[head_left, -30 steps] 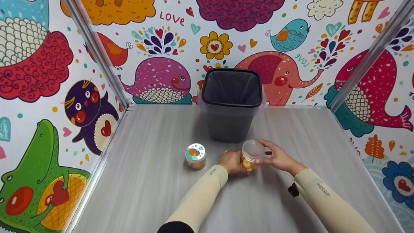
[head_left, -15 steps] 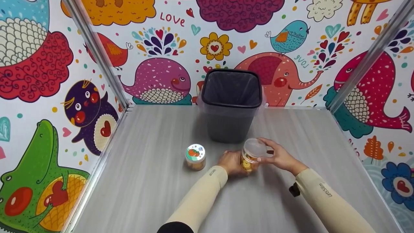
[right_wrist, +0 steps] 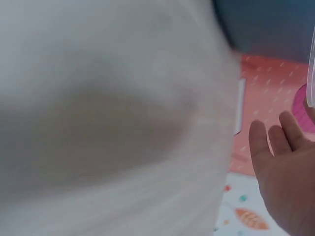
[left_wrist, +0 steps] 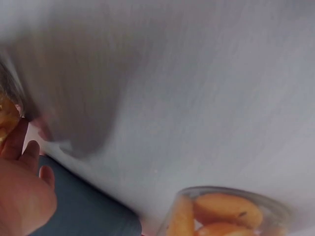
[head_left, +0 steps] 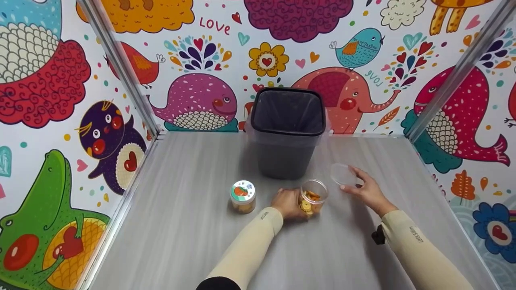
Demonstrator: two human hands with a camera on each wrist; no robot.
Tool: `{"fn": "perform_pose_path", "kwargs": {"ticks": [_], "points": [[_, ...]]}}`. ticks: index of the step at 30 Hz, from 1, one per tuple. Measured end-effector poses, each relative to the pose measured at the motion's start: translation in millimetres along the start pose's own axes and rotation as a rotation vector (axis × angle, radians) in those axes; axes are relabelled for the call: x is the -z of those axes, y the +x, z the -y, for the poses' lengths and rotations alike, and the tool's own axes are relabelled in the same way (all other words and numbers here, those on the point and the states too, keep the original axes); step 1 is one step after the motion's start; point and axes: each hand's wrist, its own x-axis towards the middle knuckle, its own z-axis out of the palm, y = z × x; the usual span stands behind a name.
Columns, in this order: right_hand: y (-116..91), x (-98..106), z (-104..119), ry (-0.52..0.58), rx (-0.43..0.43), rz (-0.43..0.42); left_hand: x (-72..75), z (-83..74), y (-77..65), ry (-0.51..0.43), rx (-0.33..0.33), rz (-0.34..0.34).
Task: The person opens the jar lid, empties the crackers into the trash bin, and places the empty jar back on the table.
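My left hand [head_left: 288, 202] grips a clear jar [head_left: 313, 198] from its left side. The jar's mouth is uncovered and yellow-orange ring-shaped snacks [head_left: 307, 206] show inside. Right of the jar and apart from it, my right hand [head_left: 367, 192] pinches a clear round lid [head_left: 342, 175] between thumb and finger. At the right edge of the right wrist view, the lid's rim [right_wrist: 311, 73] shows by the hand. Left of my left hand stands a second jar [head_left: 243, 203], upright, with a tomato picture on its lid [head_left: 242, 190]; its orange contents show through the wall.
Behind the jars, a dark bin [head_left: 285, 157] with a bag liner stands against the back wall. Walls printed with cartoon animals enclose the grey table [head_left: 193, 209] at the back and both sides, joined by metal corner posts [head_left: 439, 84].
The lid has come off the gripped jar and moved right and slightly away with my right hand. My left hand and both jars have stayed in place.
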Motion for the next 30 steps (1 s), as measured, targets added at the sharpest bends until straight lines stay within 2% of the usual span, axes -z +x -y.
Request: {"fn": "perform_pose_path", "kwargs": {"ticks": [4, 8, 12, 18, 26, 30], "points": [[-5.4, -0.9, -20.4, -0.108, -0.044, -0.029, -1.5, 1.1, 0.3, 0.008, 0.006, 0.009], [-9.9, -4.5, -37.4, -0.226, -0.029, -0.07, -1.3, 1.7, 0.9, 0.006, 0.015, 0.012], [-14.6, -6.4, -47.8, -0.299, -0.028, -0.09, -1.3, 1.9, 1.2, -0.007, 0.014, 0.022], [-20.9, -7.4, -54.4, -0.362, -0.051, -0.056, -1.0, 1.7, 1.0, -0.018, 0.013, 0.025], [-25.6, -9.8, -60.1, -0.47, -0.02, -0.045, -0.9, 0.8, -0.3, 0.011, -0.009, 0.015], [-26.7, -10.2, -60.3, -0.496, -0.006, -0.045, -0.2, 0.0, -0.1, 0.003, 0.003, 0.015]]}}
